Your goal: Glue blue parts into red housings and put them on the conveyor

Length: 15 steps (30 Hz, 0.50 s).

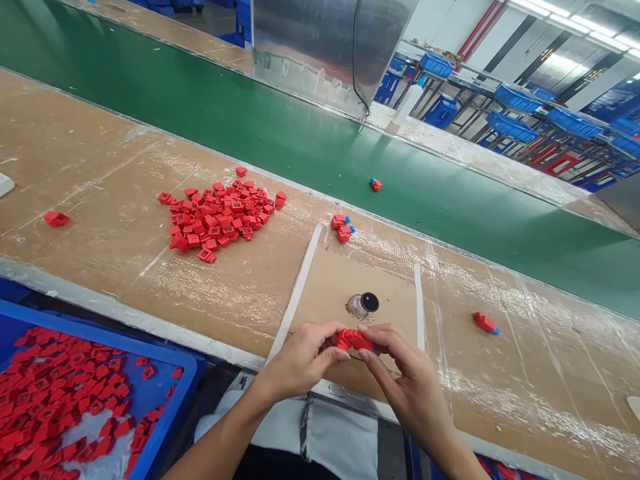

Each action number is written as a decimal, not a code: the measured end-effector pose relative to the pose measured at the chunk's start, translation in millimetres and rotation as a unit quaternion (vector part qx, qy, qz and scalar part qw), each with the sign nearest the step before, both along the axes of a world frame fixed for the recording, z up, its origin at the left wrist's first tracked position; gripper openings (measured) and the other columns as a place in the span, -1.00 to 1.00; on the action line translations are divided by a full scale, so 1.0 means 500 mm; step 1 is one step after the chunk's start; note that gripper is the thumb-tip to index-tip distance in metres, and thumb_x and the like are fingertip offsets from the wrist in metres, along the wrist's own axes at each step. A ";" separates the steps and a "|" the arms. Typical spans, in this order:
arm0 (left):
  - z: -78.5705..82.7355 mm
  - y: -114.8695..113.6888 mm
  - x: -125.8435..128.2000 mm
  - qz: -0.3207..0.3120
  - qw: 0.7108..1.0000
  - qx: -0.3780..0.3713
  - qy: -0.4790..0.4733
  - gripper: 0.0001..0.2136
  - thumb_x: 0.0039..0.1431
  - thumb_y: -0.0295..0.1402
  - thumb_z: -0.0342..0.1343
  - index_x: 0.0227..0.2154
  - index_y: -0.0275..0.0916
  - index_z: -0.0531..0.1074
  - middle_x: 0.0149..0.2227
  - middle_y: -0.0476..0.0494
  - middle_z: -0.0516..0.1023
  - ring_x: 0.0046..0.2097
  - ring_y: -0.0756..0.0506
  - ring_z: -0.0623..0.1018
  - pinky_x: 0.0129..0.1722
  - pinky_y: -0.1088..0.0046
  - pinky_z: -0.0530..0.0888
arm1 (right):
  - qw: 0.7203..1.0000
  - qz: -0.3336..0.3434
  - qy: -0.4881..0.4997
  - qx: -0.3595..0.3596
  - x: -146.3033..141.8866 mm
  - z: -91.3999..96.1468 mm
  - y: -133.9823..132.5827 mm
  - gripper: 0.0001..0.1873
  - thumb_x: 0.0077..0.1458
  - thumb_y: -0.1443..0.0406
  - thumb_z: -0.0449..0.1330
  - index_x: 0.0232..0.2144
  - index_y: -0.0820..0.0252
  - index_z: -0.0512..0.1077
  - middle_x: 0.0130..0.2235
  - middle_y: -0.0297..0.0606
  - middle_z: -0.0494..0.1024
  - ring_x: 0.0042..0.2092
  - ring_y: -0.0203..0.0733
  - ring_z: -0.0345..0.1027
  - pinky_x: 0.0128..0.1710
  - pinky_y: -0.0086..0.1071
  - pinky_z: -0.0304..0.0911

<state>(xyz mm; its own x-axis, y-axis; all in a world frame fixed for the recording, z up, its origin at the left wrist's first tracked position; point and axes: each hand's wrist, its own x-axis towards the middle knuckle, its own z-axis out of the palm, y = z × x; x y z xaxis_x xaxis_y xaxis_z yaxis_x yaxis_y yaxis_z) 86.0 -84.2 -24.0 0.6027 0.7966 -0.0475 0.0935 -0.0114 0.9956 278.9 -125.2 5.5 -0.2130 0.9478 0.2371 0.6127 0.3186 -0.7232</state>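
Low in the frame's centre, left hand (pixel 300 360) and right hand (pixel 400 367) both pinch 1 red part (pixel 354 340), just below a small jar (pixel 364 304); red pile (pixel 220 217) upper left.

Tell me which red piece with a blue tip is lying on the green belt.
The lone one beyond the pair; that pair and the single one at right lie on the brown table instead.
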 end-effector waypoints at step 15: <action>-0.001 0.015 -0.010 -0.063 0.997 -0.021 0.044 -0.93 0.19 -0.45 0.05 -0.37 -0.25 0.42 -0.44 0.07 0.39 -0.37 0.02 0.31 -0.37 0.52 0.18 | 0.996 0.076 -0.027 -0.038 0.006 -0.022 -0.011 -0.83 0.31 0.44 0.05 -0.14 0.13 0.38 -0.25 -0.28 0.34 -0.27 -0.30 0.28 -0.27 -0.46 0.24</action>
